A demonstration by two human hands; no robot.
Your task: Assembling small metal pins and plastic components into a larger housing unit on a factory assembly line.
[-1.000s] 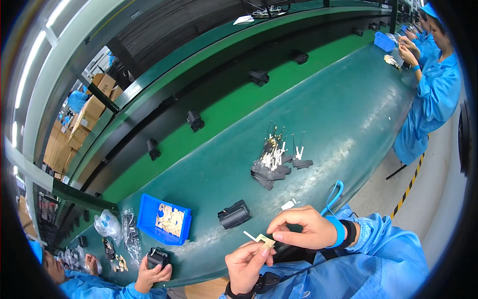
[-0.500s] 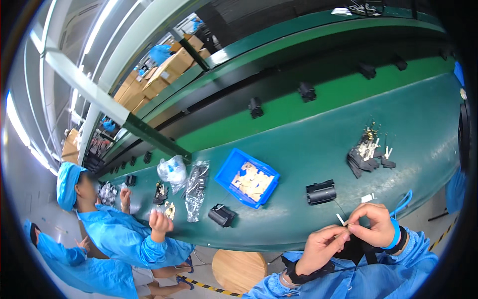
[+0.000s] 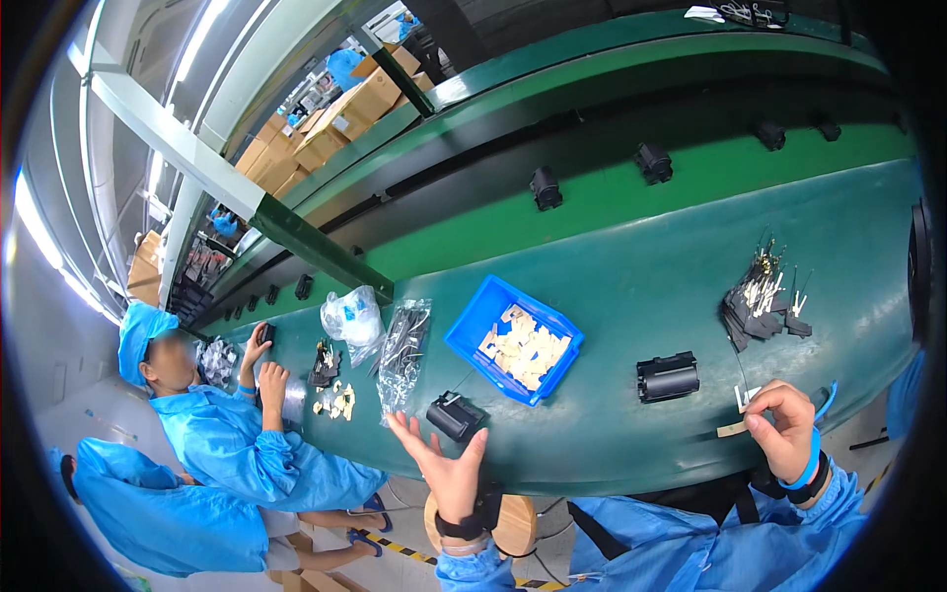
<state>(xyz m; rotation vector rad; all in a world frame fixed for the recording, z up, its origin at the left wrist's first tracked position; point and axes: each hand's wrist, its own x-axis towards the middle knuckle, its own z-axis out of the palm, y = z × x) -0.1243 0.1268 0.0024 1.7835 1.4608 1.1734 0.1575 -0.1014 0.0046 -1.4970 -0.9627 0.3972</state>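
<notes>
My left hand point(image 3: 449, 472) is open, its fingers spread and reaching toward a black plastic housing point(image 3: 456, 415) on the green table; thumb and fingertips are close to it, and contact is hard to tell. My right hand point(image 3: 785, 434) is closed in a pinch on a small beige strip point(image 3: 732, 430), one end of which sticks out to the left. Right beside those fingertips is a small white piece point(image 3: 747, 398), with a thin dark wire rising above it. Another black housing point(image 3: 668, 378) lies between my hands, farther back.
A blue bin point(image 3: 536, 400) of beige pieces stands in the middle. Black parts with white-ended wires point(image 3: 764, 306) are heaped at right. Clear bags point(image 3: 404, 345) lie left of the bin. Black housings point(image 3: 652, 164) sit on the green belt. A co-worker point(image 3: 212, 424) works at left.
My hands were together over the right front edge. My left hand has let go and swung left to the black housing, opening. The right keeps its pinch. The whole view has shifted slightly.
</notes>
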